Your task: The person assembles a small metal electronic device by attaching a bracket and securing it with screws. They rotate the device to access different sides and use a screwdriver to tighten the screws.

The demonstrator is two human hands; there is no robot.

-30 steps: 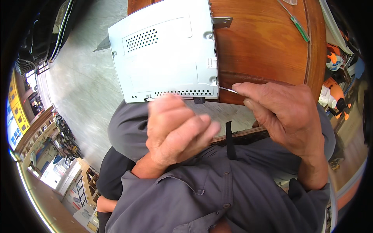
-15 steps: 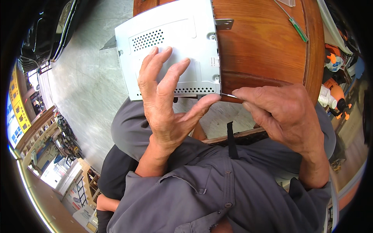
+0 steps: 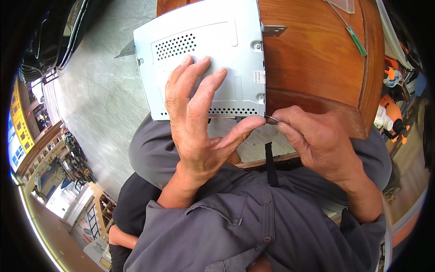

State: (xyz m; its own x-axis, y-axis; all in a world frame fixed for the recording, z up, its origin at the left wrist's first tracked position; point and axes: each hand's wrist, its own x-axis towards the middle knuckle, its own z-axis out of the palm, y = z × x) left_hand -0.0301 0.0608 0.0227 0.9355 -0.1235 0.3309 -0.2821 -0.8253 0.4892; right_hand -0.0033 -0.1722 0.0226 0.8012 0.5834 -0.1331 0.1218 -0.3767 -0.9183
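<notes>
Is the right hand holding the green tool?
No, the green tool lies on the table, while the right hand pinches a thin metal shaft.

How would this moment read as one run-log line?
left hand: over metal box | right hand: pinching thin rod near box corner | green screwdriver: on table

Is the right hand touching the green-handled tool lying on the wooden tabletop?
Apart. The head view shows it: a wide stretch of the wooden tabletop lies between the right hand and the green-handled tool.
</notes>
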